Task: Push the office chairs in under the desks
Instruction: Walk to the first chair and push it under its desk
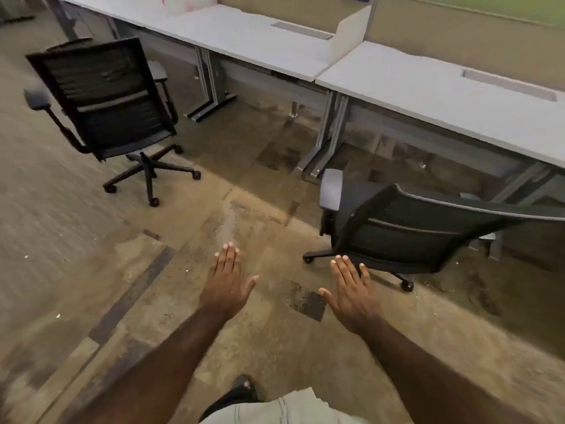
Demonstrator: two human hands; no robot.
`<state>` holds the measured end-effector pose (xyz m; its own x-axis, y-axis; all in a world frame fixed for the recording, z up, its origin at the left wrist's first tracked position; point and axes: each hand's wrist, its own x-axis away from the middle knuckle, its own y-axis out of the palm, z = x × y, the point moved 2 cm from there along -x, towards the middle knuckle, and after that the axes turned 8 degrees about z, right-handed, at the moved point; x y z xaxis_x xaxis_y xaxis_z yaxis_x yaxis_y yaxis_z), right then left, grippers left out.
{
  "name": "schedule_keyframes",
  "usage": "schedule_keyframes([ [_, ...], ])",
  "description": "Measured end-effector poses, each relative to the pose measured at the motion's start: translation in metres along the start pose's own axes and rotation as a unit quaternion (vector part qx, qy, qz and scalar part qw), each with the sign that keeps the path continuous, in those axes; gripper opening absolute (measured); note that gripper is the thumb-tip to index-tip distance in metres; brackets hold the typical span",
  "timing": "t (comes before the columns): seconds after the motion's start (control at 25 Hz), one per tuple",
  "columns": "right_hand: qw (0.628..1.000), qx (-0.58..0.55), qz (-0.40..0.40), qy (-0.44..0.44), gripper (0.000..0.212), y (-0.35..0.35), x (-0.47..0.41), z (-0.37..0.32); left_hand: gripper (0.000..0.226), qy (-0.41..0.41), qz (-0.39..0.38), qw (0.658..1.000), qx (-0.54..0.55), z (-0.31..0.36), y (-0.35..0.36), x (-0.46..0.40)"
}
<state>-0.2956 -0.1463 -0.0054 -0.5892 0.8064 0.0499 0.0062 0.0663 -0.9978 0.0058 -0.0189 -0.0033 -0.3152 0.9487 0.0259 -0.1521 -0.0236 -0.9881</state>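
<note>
Two black mesh office chairs stand out on the carpet, away from a row of grey desks. The left chair [107,99] faces the left desk [244,41] from about a chair's width back. The right chair [406,231] sits angled in front of the right desk [443,99], its seat partly under the top. My left hand [227,283] and my right hand [351,292] are stretched forward, palms down, fingers straight, holding nothing. My right hand's fingertips are just short of the right chair's backrest.
Grey metal desk legs [214,84] stand between the two bays. A low white divider [351,32] splits the desktops, with beige partition panels behind. Patterned carpet [153,270] spreads between the chairs. My foot [244,387] shows at the bottom.
</note>
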Motion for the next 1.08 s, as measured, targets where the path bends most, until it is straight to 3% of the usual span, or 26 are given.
schedule_keyframes([
  [0.12,0.999,0.008,-0.022,-0.025,0.085,0.013,-0.026,-0.045,0.107,-0.065,0.004,0.998,0.019,-0.052,0.005,0.007],
  [0.56,0.988,-0.031,-0.008,-0.152,0.085,0.020,-0.169,-0.214,0.118,-0.173,0.036,0.983,0.049,-0.192,-0.004,-0.004],
  [0.72,0.977,-0.045,0.029,-0.206,0.086,0.012,-0.223,-0.261,0.102,-0.213,0.047,0.973,0.068,-0.231,-0.013,-0.034],
  [0.88,0.948,-0.091,0.131,-0.274,0.085,0.004,-0.302,-0.311,0.091,-0.235,0.093,0.963,0.088,-0.277,-0.027,-0.085],
  [1.08,0.947,-0.095,0.124,-0.279,0.086,-0.003,-0.417,-0.368,0.098,-0.278,0.099,0.951,0.088,-0.347,-0.059,-0.165],
])
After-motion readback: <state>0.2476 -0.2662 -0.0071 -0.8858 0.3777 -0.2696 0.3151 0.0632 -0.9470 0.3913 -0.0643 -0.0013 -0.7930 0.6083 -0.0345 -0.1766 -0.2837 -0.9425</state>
